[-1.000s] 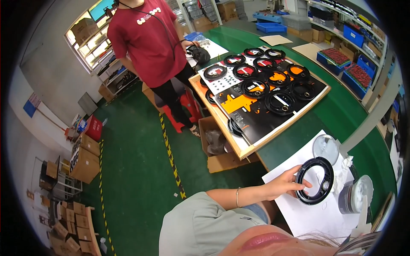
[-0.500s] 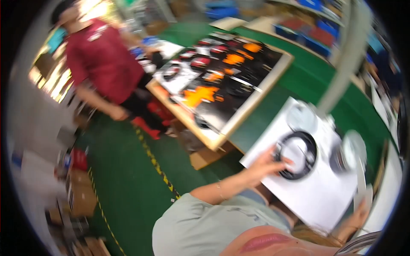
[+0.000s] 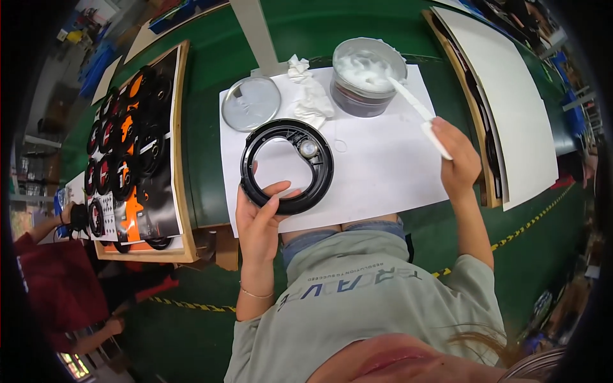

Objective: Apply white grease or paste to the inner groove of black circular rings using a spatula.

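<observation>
My left hand (image 3: pixel 260 214) grips the lower left rim of a black ring-shaped plastic housing (image 3: pixel 322 185), thumb on top and fingers through its opening. A small round metal-and-white part (image 3: pixel 309 149) sits in the housing's upper right. My right hand (image 3: pixel 457 156) is closed round the handle of a white plastic spatula (image 3: pixel 416 105). The spatula's tip reaches the rim of an open tub (image 3: pixel 363 102) filled with white grease (image 3: pixel 364 69). Under the housing and the tub lies a white sheet (image 3: pixel 377 172).
A clear round lid (image 3: pixel 251 103) and crumpled white tissue (image 3: pixel 309 96) lie behind the housing. On the left a wood-edged tray (image 3: pixel 184 127) holds several black and orange parts. White boards (image 3: pixel 504 102) stand at right. A person in a dark red shirt (image 3: pixel 60 274) works at far left.
My view has swung to the right and levelled. My right hand with the spatula has come up beside the tub. My left hand stays on the black housing.
</observation>
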A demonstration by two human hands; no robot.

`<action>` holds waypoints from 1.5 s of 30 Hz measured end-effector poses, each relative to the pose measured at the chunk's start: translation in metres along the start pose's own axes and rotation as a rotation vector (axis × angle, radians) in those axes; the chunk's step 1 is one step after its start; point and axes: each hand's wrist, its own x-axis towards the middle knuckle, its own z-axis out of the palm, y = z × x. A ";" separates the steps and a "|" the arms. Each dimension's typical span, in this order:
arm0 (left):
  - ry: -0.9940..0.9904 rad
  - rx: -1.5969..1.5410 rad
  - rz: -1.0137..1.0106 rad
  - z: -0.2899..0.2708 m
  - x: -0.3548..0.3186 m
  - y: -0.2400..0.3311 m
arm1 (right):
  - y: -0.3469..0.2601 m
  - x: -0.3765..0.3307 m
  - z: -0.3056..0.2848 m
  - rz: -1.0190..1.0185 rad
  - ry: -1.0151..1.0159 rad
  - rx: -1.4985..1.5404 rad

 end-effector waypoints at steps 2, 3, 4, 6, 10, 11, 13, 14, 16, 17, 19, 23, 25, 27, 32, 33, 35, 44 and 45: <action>0.005 0.025 0.003 0.001 -0.001 -0.001 | 0.000 0.001 0.006 -0.228 -0.029 -0.135; 0.003 0.024 0.001 0.002 0.000 -0.002 | 0.000 0.000 0.009 -0.273 -0.075 -0.175; -0.001 0.016 -0.008 0.004 0.002 -0.004 | 0.003 -0.004 0.010 -0.272 -0.076 -0.179; 0.000 0.010 -0.006 0.006 0.006 -0.003 | 0.007 -0.014 0.016 -0.325 -0.109 -0.227; 0.009 0.008 -0.007 0.004 0.014 -0.002 | 0.011 -0.028 0.007 -0.329 -0.060 -0.249; 0.030 0.013 -0.008 0.002 0.014 0.000 | 0.010 -0.031 0.006 -0.301 -0.026 -0.238; 0.013 0.018 -0.006 -0.001 0.010 0.002 | 0.010 -0.031 0.003 -0.232 0.117 -0.156; 0.007 0.024 0.004 -0.002 0.009 0.002 | 0.012 -0.031 0.004 -0.184 0.224 -0.074; -0.040 0.032 -0.028 -0.005 0.014 -0.008 | 0.025 -0.046 0.009 0.127 0.377 0.250; -0.061 0.021 -0.040 -0.001 0.015 -0.009 | 0.009 -0.034 0.011 0.224 0.408 0.292; -0.097 0.015 -0.042 -0.001 0.015 -0.010 | 0.052 -0.064 0.015 0.515 0.451 0.224; -0.068 0.066 -0.031 -0.001 -0.004 -0.004 | 0.047 -0.029 0.034 0.692 0.454 0.079; -0.065 0.064 -0.030 -0.005 -0.009 -0.001 | 0.037 -0.009 0.036 0.646 0.427 0.144; -0.077 0.066 -0.034 -0.010 -0.012 0.000 | 0.028 0.002 0.034 0.614 0.401 0.196; -0.145 0.057 -0.061 -0.013 -0.005 0.000 | 0.033 0.002 0.036 0.656 0.340 0.201; -0.160 0.056 -0.075 -0.013 -0.003 0.000 | 0.017 0.013 0.036 0.647 0.391 0.224; -0.189 0.048 -0.105 -0.014 0.000 0.002 | 0.007 0.021 0.037 0.632 0.445 0.246; -0.231 0.015 -0.128 -0.017 -0.008 0.001 | 0.078 0.003 0.043 -0.121 0.514 0.246; -0.233 -0.003 -0.123 -0.018 -0.011 -0.001 | 0.085 -0.001 0.044 -0.266 0.522 0.227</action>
